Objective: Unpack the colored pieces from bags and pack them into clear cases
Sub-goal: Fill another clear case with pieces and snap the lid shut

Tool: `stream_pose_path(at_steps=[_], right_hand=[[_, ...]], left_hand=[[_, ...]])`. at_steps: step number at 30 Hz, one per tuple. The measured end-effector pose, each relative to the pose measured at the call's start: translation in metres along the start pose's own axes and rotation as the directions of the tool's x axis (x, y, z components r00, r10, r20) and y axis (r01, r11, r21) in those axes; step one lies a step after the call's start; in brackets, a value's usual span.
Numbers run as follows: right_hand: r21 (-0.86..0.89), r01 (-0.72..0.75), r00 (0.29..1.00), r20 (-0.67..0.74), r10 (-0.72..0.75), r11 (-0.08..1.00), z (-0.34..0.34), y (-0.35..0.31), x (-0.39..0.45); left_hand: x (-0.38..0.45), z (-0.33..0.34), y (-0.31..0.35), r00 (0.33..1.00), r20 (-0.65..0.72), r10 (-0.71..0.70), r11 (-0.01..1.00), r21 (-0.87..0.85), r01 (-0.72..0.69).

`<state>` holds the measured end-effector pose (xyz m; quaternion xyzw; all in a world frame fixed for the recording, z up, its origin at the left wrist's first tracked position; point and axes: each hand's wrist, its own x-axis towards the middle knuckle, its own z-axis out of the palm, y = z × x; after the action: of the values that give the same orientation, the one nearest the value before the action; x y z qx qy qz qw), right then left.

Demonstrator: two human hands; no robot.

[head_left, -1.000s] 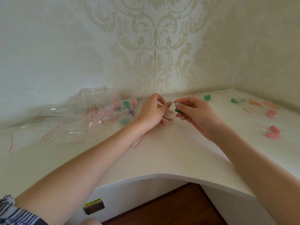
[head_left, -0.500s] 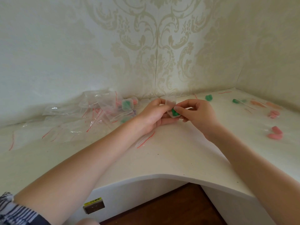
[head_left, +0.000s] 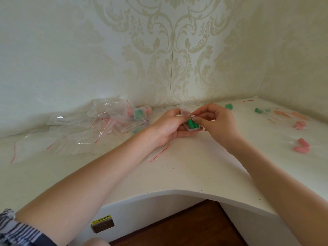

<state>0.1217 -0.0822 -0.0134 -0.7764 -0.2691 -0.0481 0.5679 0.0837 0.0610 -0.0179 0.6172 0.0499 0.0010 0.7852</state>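
Now green pieces (head_left: 192, 124) lie inside the clear case (head_left: 192, 128).

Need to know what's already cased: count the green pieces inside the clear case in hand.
2, side by side in the open clear case resting on the left hand: one green piece left, the other right. Fingers may hide more.

Yellow label (head_left: 101, 219) with dark characters, too small to read, on the desk's front panel (head_left: 142, 210)
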Motion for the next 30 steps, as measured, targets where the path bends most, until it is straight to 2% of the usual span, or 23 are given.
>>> stream_pose_path(at_steps=[2,7,14,17,20,23,30], right_hand=[[-0.008,0.022,1.0,0.015,-0.022,1.0,0.0,-0.001,-0.002],[-0.156,0.128,0.992,0.04,-0.123,0.979,0.003,0.002,-0.003],[-0.071,0.03,0.993,-0.113,-0.038,0.997,-0.001,0.003,0.003],[-0.06,-0.009,1.0,-0.011,0.008,0.998,0.0,0.004,0.003],[-0.075,0.027,0.997,0.08,-0.021,0.997,0.003,0.004,0.001],[-0.079,0.062,0.996,0.068,-0.056,0.995,0.002,0.005,0.002],[-0.058,0.043,0.999,0.034,-0.041,0.997,0.001,0.009,0.004]], left_hand=[[0.0,0.0,0.002,1.0,-0.009,-0.012,0.998,-0.058,0.012],[0.0,-0.002,0.006,0.996,0.0,-0.087,0.988,-0.125,0.086],[-0.007,-0.001,0.008,0.991,0.052,-0.121,0.984,-0.121,0.127],[-0.008,0.0,0.008,0.99,0.074,-0.123,0.989,-0.068,0.128],[-0.007,0.0,0.007,0.99,0.086,-0.11,0.993,-0.036,0.113],[-0.008,0.001,0.008,0.989,0.099,-0.114,0.99,-0.068,0.121],[-0.006,-0.004,0.009,0.971,0.107,-0.215,0.947,-0.22,0.234]])
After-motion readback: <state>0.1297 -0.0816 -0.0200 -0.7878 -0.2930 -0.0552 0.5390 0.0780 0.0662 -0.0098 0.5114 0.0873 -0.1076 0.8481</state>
